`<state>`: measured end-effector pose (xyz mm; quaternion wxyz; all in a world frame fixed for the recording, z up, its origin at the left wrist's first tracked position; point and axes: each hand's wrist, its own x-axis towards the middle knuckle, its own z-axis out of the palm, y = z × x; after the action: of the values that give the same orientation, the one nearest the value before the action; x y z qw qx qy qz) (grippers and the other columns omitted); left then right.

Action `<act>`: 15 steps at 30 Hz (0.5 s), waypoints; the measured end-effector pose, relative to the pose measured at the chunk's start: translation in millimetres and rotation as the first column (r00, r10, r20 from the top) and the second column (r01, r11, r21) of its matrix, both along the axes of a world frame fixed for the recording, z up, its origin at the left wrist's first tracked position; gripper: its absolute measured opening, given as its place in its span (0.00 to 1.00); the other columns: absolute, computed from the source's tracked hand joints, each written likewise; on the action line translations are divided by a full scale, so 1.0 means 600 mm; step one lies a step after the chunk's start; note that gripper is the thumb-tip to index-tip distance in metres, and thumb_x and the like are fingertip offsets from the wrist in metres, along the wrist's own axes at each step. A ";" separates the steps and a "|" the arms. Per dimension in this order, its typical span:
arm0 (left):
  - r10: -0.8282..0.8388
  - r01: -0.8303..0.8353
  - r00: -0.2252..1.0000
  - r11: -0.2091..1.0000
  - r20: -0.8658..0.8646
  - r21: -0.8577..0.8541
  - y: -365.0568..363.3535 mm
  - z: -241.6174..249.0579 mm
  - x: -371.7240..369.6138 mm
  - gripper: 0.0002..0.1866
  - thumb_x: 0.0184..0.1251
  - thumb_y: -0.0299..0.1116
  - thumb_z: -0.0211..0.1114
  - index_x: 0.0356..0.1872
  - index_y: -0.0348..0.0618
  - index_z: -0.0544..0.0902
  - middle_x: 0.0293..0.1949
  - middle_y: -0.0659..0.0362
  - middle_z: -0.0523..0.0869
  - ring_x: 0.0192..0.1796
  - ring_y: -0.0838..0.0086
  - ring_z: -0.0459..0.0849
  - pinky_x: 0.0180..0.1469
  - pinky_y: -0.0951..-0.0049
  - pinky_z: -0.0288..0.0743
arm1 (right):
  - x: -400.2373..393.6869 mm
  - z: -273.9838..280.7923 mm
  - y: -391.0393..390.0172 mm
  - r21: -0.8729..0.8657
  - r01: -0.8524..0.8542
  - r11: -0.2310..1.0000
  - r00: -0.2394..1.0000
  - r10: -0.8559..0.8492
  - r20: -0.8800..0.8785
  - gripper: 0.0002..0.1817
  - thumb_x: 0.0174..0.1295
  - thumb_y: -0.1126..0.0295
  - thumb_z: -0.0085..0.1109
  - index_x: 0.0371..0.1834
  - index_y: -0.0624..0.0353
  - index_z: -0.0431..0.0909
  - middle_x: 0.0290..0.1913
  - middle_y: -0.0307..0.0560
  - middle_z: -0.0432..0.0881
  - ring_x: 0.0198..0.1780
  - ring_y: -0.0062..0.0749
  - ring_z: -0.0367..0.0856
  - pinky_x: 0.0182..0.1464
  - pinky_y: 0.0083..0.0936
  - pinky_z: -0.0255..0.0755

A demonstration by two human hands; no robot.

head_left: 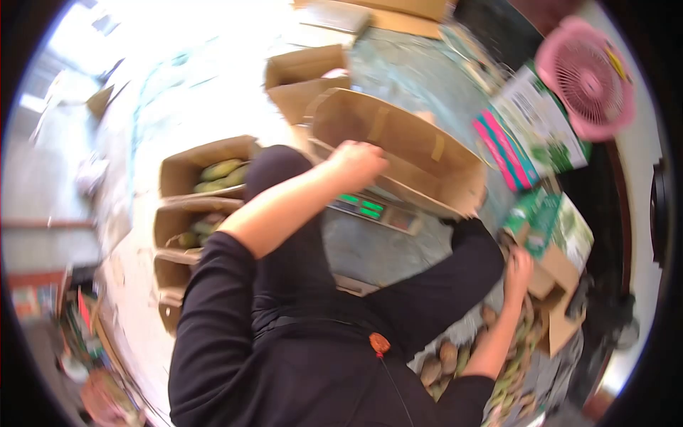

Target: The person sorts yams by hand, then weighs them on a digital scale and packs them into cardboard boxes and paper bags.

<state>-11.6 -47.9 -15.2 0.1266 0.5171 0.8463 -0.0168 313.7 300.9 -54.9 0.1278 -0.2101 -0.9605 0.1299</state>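
Observation:
A long open cardboard box [455, 171] rests in front of me on a scale [395, 218] with lit green digits. My left hand [358, 162] is at the box's near wall, its fingers curled over the rim. Off to my right, my right hand [518, 269] reaches above a pile of green and brown oblong produce [523, 356], near a torn-open carton [558, 292]. Its fingers are bent around something small and dark that I cannot make out. Brown roundish pieces [448, 356] lie beside my right forearm.
At my left stands a row of open boxes; one box [171, 171] has green oblong produce [222, 171] in it. Another open box [306, 85] is beyond the scale. A pink fan [587, 78] and green-white cartons [544, 128] are stacked at the right.

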 end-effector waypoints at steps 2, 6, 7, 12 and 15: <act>0.036 -0.036 0.999 0.999 0.038 -0.006 -0.005 0.011 0.001 0.15 0.52 0.39 0.68 0.41 0.49 0.80 0.41 0.58 0.78 0.51 0.63 0.78 0.50 0.60 0.72 | 0.077 -0.088 0.001 -0.093 0.084 0.992 0.995 -0.079 0.060 0.14 0.57 0.78 0.49 0.47 0.63 0.76 0.44 0.57 0.78 0.50 0.53 0.74 0.55 0.40 0.66; 0.062 -0.066 0.997 0.993 0.044 0.096 -0.020 0.012 -0.002 0.18 0.52 0.43 0.69 0.44 0.50 0.80 0.41 0.58 0.79 0.51 0.64 0.79 0.49 0.61 0.72 | 0.143 -0.223 -0.040 -0.376 0.109 0.920 0.977 -0.030 0.210 0.15 0.58 0.77 0.49 0.49 0.67 0.75 0.50 0.62 0.78 0.52 0.53 0.76 0.53 0.36 0.68; 0.089 -0.092 0.995 0.992 0.036 0.090 -0.022 0.014 -0.005 0.18 0.52 0.43 0.69 0.44 0.50 0.80 0.41 0.58 0.79 0.51 0.64 0.79 0.49 0.61 0.72 | 0.119 -0.245 -0.054 -0.394 0.069 0.916 0.978 0.014 0.206 0.15 0.58 0.77 0.49 0.48 0.66 0.75 0.49 0.62 0.78 0.52 0.53 0.76 0.53 0.36 0.68; 0.137 -0.169 0.981 0.953 0.139 0.251 -0.034 0.029 -0.016 0.20 0.54 0.42 0.68 0.46 0.46 0.79 0.40 0.56 0.79 0.50 0.60 0.79 0.50 0.59 0.72 | 0.044 -0.339 -0.097 -0.463 -0.073 0.883 0.967 0.177 0.184 0.14 0.58 0.76 0.50 0.48 0.66 0.76 0.48 0.62 0.79 0.51 0.53 0.76 0.53 0.36 0.69; 0.166 -0.202 0.976 0.931 0.142 0.303 -0.044 0.027 -0.017 0.19 0.55 0.41 0.67 0.46 0.46 0.79 0.41 0.55 0.79 0.50 0.60 0.79 0.50 0.59 0.72 | 0.020 -0.375 -0.131 -0.495 -0.129 0.859 0.953 0.246 0.178 0.14 0.58 0.75 0.50 0.47 0.66 0.76 0.48 0.62 0.79 0.51 0.53 0.77 0.52 0.36 0.69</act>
<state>-21.9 -74.5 1.3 0.0917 0.4491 0.8742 0.1603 325.6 222.2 -280.1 -0.0559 -0.1540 -0.9229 0.3486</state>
